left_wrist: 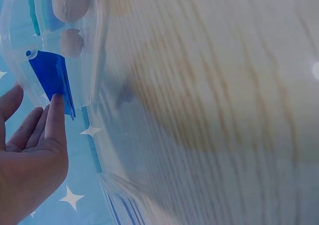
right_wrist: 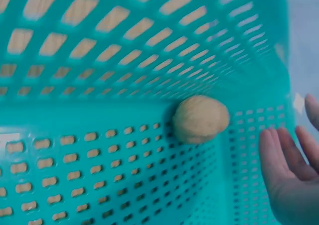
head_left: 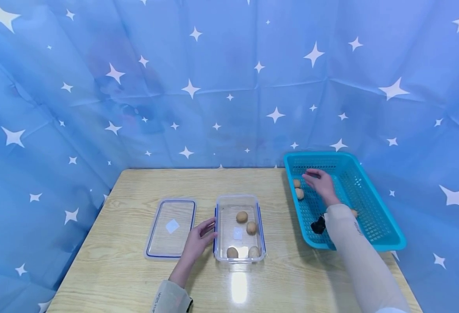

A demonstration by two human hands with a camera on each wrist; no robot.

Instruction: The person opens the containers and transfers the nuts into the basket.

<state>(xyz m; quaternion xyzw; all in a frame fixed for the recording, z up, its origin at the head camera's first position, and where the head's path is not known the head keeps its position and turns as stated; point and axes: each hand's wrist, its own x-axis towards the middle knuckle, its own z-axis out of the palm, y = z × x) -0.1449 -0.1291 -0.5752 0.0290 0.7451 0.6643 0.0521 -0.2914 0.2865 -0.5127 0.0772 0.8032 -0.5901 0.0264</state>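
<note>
My left hand [head_left: 197, 240] is at the left side of a clear plastic box [head_left: 225, 234], its fingers fairly straight. In the left wrist view a fingertip meets the box's blue side clip [left_wrist: 54, 78]. Several walnuts [head_left: 242, 217] lie on the box floor, spread to its right and near end. Over the far part of a teal mesh basket [head_left: 375, 195] hangs my right hand [head_left: 321, 184], fingers apart from any walnut. Two walnuts [head_left: 299, 194] sit by the basket's left wall, and another walnut [head_left: 354, 213] shows partly behind the right sleeve. The right wrist view has one walnut [right_wrist: 201, 119] in a corner.
Left of the box, a clear lid [head_left: 171, 245] with a blue seal lies flat on the wooden table [head_left: 128, 226]. A blue curtain with white stars [head_left: 229, 130] hangs behind the table. The basket stands at the table's right edge.
</note>
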